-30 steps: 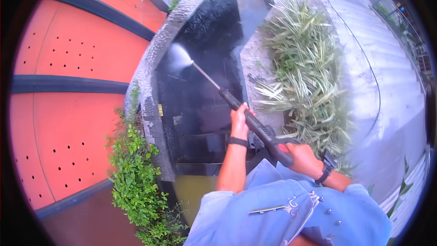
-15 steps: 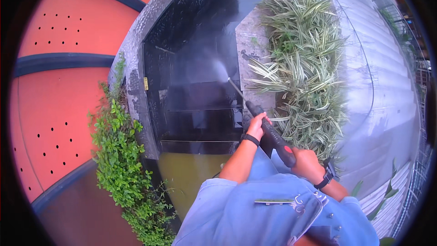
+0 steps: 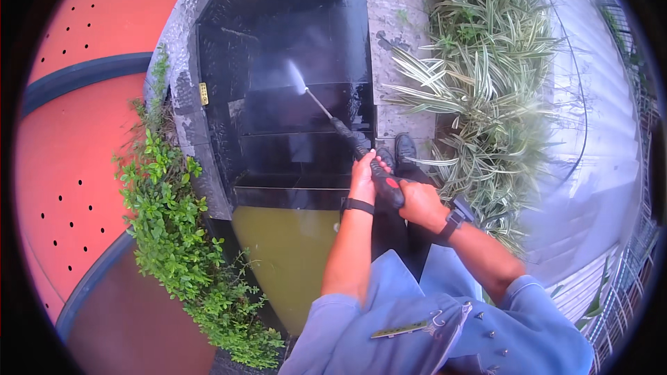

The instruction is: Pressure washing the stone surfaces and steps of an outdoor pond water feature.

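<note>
A black pressure-washer gun (image 3: 384,186) with a red round mark is held in both my hands. My left hand (image 3: 362,178) is closed around its front part, and my right hand (image 3: 422,205) grips the rear end. From the gun a thin lance (image 3: 320,104) points up and to the left. A white fan of spray (image 3: 297,78) leaves its tip over the wet black stone floor (image 3: 278,118). Whether a finger presses the trigger is hidden.
Pale stone edging (image 3: 403,35) and striped leafy plants (image 3: 486,83) line the right, beside my shoes (image 3: 405,146). Left are a rough stone border (image 3: 182,90), a green shrub (image 3: 163,208) and orange panels (image 3: 76,173). Greenish water (image 3: 288,250) lies at the near side.
My hands and the gun have moved down and left, and the lance tip now points farther left. The spray has shifted left. My shoes have come into view.
</note>
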`<state>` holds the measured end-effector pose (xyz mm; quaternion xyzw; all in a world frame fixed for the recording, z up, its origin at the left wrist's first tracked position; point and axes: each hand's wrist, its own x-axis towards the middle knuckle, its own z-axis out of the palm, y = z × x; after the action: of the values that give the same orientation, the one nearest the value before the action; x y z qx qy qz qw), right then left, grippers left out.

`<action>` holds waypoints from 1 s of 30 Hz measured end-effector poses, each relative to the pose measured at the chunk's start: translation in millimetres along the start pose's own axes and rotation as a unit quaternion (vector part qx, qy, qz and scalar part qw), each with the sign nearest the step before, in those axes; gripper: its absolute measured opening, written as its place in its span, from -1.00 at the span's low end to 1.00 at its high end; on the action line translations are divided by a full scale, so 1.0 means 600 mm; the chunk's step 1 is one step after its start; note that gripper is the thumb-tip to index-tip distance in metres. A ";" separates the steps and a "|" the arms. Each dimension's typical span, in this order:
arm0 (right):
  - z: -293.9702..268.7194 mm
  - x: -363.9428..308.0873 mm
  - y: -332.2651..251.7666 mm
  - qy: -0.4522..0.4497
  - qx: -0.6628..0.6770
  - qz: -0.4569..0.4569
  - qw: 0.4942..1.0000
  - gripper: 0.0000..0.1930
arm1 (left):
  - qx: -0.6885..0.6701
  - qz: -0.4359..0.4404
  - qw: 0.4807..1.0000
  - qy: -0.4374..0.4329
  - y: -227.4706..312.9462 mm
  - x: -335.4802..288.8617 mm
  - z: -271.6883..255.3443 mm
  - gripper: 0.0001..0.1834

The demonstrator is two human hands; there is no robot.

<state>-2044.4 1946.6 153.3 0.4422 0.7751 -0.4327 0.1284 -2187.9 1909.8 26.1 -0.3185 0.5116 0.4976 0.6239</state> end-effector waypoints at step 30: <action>0.041 -0.055 -0.035 -0.136 -0.013 -0.007 0.991 -0.81 | 0.083 -0.133 0.988 -0.006 -0.064 -0.022 -0.131 -0.80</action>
<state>-2046.6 1903.5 169.8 0.3724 0.7589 -0.4797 0.2351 -2176.5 1823.0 12.9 -0.3276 0.5002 0.3686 0.7118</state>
